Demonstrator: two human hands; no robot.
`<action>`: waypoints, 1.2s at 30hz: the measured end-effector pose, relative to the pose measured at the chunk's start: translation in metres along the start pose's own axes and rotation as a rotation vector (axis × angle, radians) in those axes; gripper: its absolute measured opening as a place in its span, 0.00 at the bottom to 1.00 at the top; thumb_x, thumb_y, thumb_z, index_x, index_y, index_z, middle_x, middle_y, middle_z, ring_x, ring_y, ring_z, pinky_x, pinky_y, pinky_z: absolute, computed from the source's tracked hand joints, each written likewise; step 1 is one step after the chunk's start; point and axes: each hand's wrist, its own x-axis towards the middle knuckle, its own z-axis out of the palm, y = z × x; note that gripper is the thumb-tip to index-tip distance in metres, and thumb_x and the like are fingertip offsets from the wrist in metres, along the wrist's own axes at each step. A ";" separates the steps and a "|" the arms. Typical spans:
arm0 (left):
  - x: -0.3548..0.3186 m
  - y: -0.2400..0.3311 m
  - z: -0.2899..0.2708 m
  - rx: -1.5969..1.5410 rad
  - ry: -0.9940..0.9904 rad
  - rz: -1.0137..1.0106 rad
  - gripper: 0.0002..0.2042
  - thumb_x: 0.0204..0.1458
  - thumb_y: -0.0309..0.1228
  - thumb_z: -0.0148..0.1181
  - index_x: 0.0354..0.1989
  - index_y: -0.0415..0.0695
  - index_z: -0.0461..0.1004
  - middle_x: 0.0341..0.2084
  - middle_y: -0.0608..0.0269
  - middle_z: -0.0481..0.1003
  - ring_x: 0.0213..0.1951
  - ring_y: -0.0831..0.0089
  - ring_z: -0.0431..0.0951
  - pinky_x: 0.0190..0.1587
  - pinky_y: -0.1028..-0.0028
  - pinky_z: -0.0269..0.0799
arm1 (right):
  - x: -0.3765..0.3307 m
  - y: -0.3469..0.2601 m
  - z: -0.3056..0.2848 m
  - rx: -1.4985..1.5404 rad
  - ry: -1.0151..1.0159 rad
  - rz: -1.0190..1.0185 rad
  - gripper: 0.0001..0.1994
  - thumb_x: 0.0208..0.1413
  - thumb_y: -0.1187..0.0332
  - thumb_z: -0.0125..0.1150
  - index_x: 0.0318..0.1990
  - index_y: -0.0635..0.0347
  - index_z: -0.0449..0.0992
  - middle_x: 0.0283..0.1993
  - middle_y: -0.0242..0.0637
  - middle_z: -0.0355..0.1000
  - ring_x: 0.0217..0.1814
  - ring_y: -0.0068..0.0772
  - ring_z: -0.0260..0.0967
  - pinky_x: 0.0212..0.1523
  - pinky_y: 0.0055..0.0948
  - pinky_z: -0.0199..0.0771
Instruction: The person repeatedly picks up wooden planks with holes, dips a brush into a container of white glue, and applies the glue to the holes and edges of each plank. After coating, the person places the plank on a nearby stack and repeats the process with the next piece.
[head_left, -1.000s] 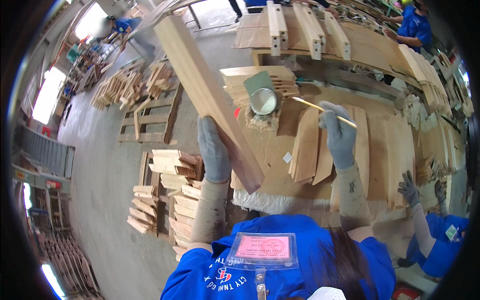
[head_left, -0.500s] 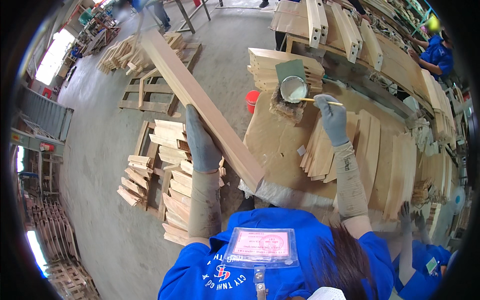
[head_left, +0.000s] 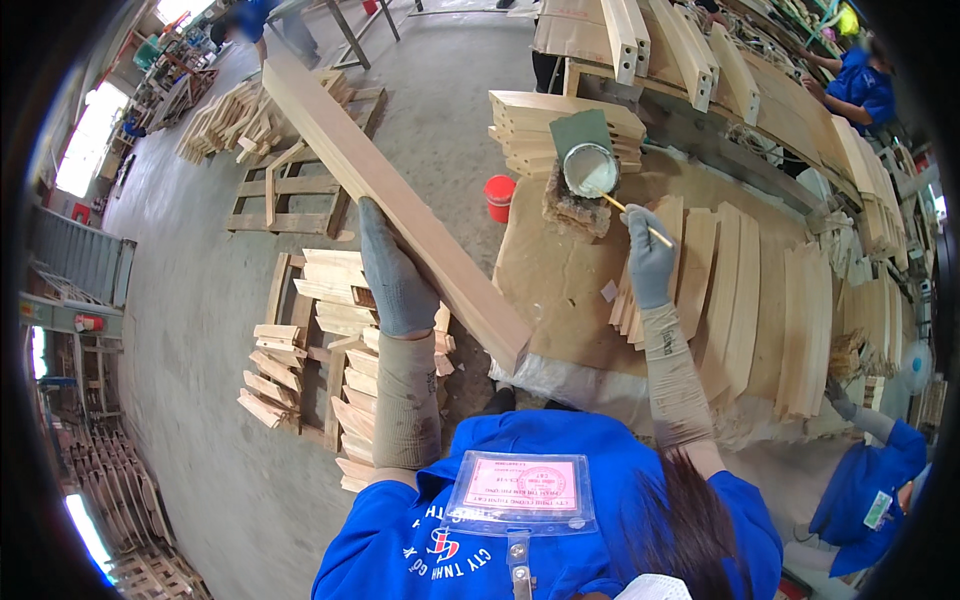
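Note:
My gloved left hand (head_left: 395, 270) is closed round a long, thick wooden beam (head_left: 400, 215), which slants from far left to near the middle. Its fingers press along the beam's left side, and part of the grip is hidden behind the wood. In my gloved right hand (head_left: 651, 258) is a thin wooden stick (head_left: 640, 222), pinched by the fingers. The stick's far end dips into an open can of white paste (head_left: 590, 170). That can rests on a stained block (head_left: 577, 208) on the paper-covered table (head_left: 545, 290).
Curved wooden slats (head_left: 727, 290) lie on the table at right. A red bucket (head_left: 499, 198) stands on the floor beyond its left edge. Stacked wood pieces (head_left: 340, 280) sit on pallets at left. Co-workers in blue (head_left: 862, 90) are at the right edge.
The stick has tilted and its tip has gone down into the white paste. My right hand has shifted slightly left and down. The left hand still holds the beam.

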 end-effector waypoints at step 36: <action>0.079 -0.049 0.077 -0.446 -0.237 -0.442 0.23 0.49 0.50 0.56 0.43 0.44 0.65 0.31 0.58 0.72 0.33 0.67 0.75 0.37 0.69 0.75 | 0.036 -0.038 -0.033 0.860 0.182 0.544 0.14 0.55 0.56 0.55 0.28 0.58 0.66 0.17 0.24 0.55 0.15 0.15 0.49 0.14 0.16 0.48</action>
